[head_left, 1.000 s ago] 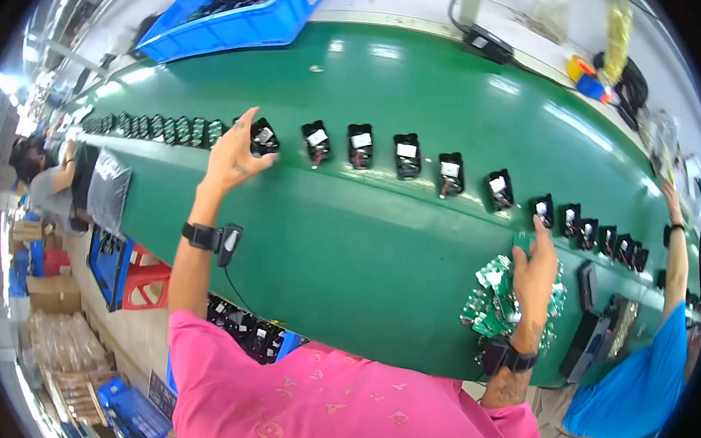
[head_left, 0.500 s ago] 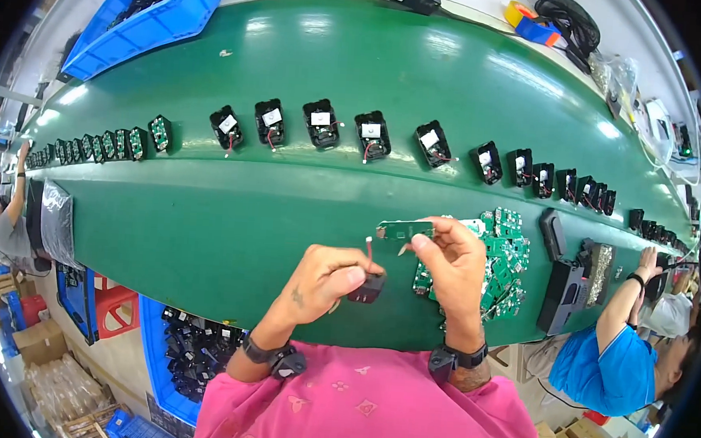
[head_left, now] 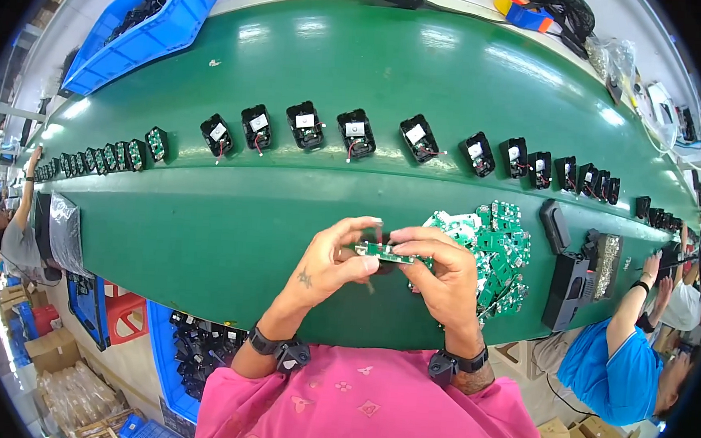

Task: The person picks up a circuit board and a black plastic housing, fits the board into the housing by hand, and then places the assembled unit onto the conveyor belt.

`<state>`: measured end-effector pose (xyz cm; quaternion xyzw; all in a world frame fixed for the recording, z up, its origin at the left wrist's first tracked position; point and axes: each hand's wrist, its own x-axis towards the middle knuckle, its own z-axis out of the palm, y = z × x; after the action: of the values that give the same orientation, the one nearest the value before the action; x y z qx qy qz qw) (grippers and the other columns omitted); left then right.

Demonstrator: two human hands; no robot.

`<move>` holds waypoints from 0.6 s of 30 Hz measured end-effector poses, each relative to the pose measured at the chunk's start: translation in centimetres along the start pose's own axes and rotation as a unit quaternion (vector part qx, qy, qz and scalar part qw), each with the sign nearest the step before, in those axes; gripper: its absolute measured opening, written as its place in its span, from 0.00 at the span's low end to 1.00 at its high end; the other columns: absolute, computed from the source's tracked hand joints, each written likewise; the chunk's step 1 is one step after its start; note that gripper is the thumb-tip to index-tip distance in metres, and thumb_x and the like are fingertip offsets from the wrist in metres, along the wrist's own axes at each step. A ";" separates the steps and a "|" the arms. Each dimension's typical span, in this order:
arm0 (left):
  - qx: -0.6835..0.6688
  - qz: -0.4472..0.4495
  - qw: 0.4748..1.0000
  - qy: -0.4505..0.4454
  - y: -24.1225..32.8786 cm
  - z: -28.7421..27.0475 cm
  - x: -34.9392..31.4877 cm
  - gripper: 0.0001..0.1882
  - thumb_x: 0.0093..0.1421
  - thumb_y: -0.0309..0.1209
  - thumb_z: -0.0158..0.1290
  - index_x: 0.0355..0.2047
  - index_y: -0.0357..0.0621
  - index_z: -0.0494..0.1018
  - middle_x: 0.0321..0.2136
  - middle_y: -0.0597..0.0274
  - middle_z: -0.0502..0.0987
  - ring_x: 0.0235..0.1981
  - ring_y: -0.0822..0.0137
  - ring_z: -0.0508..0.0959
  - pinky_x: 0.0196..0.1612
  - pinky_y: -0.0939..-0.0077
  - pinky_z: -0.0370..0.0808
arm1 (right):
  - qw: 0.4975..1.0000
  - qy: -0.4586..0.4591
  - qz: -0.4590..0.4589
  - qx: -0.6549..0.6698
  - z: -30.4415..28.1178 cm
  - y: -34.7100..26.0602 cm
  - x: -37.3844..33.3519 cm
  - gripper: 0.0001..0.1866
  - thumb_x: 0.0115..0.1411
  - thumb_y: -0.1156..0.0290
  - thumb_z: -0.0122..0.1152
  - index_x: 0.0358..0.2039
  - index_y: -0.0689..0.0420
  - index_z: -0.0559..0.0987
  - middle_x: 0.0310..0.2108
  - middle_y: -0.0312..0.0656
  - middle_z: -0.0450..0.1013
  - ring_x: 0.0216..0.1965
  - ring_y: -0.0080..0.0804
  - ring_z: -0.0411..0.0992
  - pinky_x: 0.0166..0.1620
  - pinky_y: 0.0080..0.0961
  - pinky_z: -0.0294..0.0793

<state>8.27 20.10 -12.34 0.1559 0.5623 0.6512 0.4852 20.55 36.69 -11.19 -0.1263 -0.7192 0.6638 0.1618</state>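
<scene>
Now that the right hand [head_left: 446,275] no longer holds the circuit board [head_left: 388,256] alone, the left hand [head_left: 325,264] pinches it too.

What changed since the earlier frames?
The left hand left the row of black housings with one housing and came in toward the body; that housing is now mostly hidden. The right hand took a green circuit board from the pile, moving left to meet it. The blue bin stayed put.
</scene>
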 end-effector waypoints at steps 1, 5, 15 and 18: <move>-0.038 0.013 0.999 0.014 -0.1 0.1 -0.1 0.29 0.57 0.30 0.60 0.57 0.33 0.68 0.45 0.52 0.76 0.33 0.69 0.80 0.37 0.77 0.79 | 1.000 -0.001 -0.001 0.002 0.0 -0.2 0.0 0.11 0.55 0.87 0.61 0.37 0.62 0.84 0.44 0.44 0.77 0.39 0.24 0.75 0.40 0.17 0.75; -0.126 -0.012 0.992 0.013 0.8 1.1 -0.1 0.39 0.49 0.29 0.64 0.62 0.34 0.63 0.52 0.51 0.72 0.46 0.63 0.80 0.41 0.69 0.84 | 0.997 0.003 -0.025 -0.073 -0.7 0.0 0.2 0.16 0.52 0.88 0.58 0.36 0.56 0.86 0.50 0.44 0.74 0.43 0.28 0.74 0.42 0.23 0.74; -0.058 -0.002 0.997 0.044 0.7 2.0 0.1 0.31 0.57 0.19 0.55 0.62 0.35 0.64 0.49 0.50 0.77 0.44 0.67 0.81 0.46 0.73 0.82 | 0.990 0.013 -0.034 -0.137 -0.5 -1.6 0.4 0.14 0.53 0.81 0.61 0.38 0.53 0.86 0.56 0.45 0.70 0.55 0.40 0.68 0.55 0.37 0.68; -0.029 0.026 0.998 0.047 0.1 2.3 0.4 0.29 0.58 0.17 0.53 0.62 0.34 0.64 0.49 0.50 0.77 0.43 0.67 0.81 0.45 0.75 0.82 | 0.987 -0.012 -0.063 -0.148 0.0 -0.6 0.5 0.08 0.54 0.74 0.67 0.36 0.53 0.86 0.56 0.46 0.69 0.58 0.44 0.64 0.56 0.41 0.67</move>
<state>9.75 21.75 -11.61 0.1256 0.5614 0.6861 0.4454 20.12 36.86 -10.53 -0.0956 -0.8182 0.5397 0.1738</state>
